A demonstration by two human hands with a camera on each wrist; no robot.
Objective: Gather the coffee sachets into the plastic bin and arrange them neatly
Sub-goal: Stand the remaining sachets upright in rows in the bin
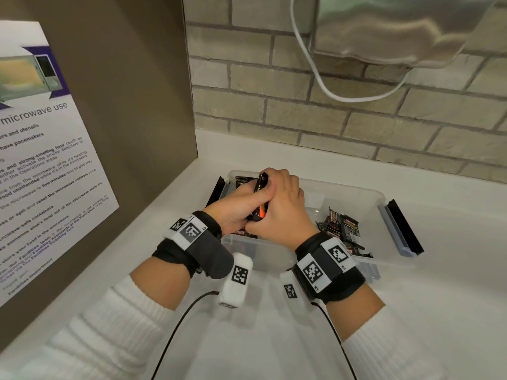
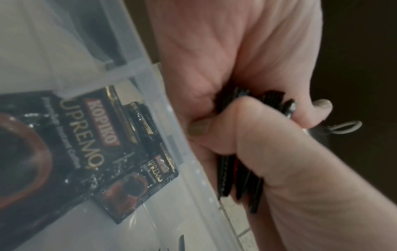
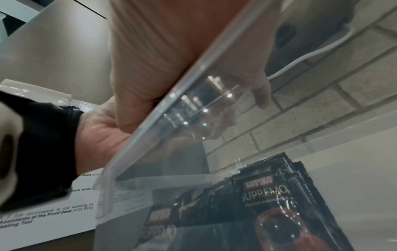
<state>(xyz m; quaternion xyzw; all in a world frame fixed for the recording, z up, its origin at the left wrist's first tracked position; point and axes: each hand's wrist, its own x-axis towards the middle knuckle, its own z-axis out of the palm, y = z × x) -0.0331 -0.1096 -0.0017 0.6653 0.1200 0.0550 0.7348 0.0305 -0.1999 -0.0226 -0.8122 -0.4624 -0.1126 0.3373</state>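
Observation:
Both hands meet over the left part of the clear plastic bin [image 1: 359,189] and grip one stack of black coffee sachets [image 1: 260,182] held on edge between them. My left hand [image 1: 242,205] wraps the stack from the left, and my right hand [image 1: 277,204] covers it from the right. In the left wrist view the left hand [image 2: 253,135] curls round the stack's serrated edges [image 2: 236,178]. The right wrist view shows the right hand [image 3: 154,68] behind the bin rim [image 3: 171,101]. Loose sachets [image 1: 340,229] lie jumbled in the bin's right front; others [image 1: 242,181] lie at its back left.
The bin stands on a white counter [image 1: 274,338] in a corner. A brown panel with a microwave notice [image 1: 41,174] closes the left side, and a brick wall [image 1: 329,119] the back. A steel appliance [image 1: 397,28] and white cable [image 1: 329,89] hang above. Black latches [image 1: 406,229] stick out from the bin's ends.

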